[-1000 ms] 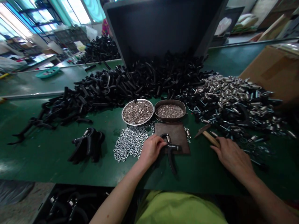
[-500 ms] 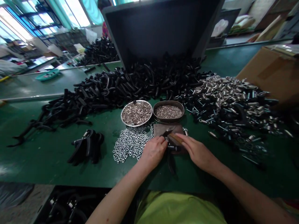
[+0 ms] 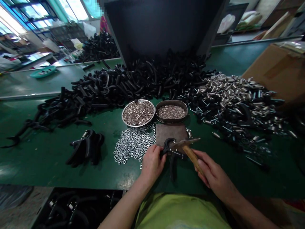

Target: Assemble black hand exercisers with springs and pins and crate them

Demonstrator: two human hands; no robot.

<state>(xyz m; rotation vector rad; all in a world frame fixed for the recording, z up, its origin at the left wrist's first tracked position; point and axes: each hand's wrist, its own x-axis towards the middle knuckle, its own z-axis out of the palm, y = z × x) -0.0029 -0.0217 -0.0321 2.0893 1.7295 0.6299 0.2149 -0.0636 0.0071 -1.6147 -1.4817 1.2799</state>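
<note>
My left hand is closed on a black hand-grip part that lies on a brown square pad on the green table. My right hand grips the wooden handle of a small hammer, whose metal head hangs just above the black part. A spread of silver nuts lies left of the pad. Behind it stand a round tray of small metal tubes and an oval tray of tiny metal pieces.
A long heap of black handles runs across the table's back, under a dark tilted bin. A heap of springs and bolts lies right, a cardboard box beyond. Finished black grips lie left. A crate sits below the edge.
My right hand took the hammer from the table at the right, brought it over the black part on the pad, and now holds it raised slightly nearer me. The left hand stayed on the part.
</note>
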